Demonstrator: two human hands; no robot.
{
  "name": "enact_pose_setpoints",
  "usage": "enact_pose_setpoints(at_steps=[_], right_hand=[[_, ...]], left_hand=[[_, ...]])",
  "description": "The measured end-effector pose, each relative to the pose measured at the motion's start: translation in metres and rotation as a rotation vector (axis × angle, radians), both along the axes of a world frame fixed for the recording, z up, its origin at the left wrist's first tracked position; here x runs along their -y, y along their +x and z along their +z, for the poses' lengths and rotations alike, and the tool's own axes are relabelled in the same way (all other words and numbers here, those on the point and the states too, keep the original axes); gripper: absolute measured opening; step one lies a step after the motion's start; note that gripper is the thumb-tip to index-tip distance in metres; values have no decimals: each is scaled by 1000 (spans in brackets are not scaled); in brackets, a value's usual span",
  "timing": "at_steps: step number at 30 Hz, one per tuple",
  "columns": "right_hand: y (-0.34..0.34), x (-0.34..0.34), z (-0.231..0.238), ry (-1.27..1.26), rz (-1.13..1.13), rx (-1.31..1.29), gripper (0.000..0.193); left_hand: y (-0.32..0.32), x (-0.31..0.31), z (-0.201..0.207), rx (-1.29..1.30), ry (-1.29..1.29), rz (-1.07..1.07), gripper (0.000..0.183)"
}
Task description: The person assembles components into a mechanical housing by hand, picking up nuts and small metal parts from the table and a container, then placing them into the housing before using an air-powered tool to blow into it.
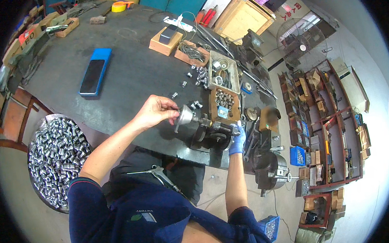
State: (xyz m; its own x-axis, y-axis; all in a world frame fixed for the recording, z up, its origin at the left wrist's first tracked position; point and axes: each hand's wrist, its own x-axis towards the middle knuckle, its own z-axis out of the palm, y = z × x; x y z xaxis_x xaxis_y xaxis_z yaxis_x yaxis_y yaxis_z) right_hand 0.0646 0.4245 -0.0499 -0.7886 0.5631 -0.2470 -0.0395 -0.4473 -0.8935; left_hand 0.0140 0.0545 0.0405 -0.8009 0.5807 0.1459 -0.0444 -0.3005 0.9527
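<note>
My bare left hand [159, 111] is closed, fingertips pinched at the wide front edge of a cone-shaped metal chuck [186, 115]. Anything small between those fingers is hidden. The chuck sits on a dark bench-mounted spindle fixture [213, 137] at the table's near edge. My right hand [237, 139], in a blue glove, is wrapped round the fixture's rear end, on the side away from the chuck. Just beyond the fixture lie loose metal sleeves [174, 95]. A wooden box [212, 110] of small metal parts stands behind it.
At left, a large round container [30, 165] is heaped with shiny sleeves. A blue-and-black case [93, 76] lies on the dark table [133, 65]. A grey tray [234, 72] and cardboard boxes [158, 45] stand farther back. At right are a bench vise [268, 168] and an air gun [162, 177] rests near my lap.
</note>
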Motion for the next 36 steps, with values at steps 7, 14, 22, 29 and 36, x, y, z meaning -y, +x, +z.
enact_pose_setpoints(at_steps=[7,14,22,29,36], right_hand=[[-5,16,88,8,-87,-330,27],[88,46,93,-11,-2,-471,40],[20,25,21,26,-73,-27,22],[0,12,86,-62,-3,-387,20],[90,43,85,11,-65,-616,38]], left_hand=[[-1,4,1,60,-19,19,21],[2,8,3,104,10,22,20],[2,13,9,55,-15,16,24],[40,143,6,-73,-390,376,15],[128,264,11,-303,-1593,848,20]])
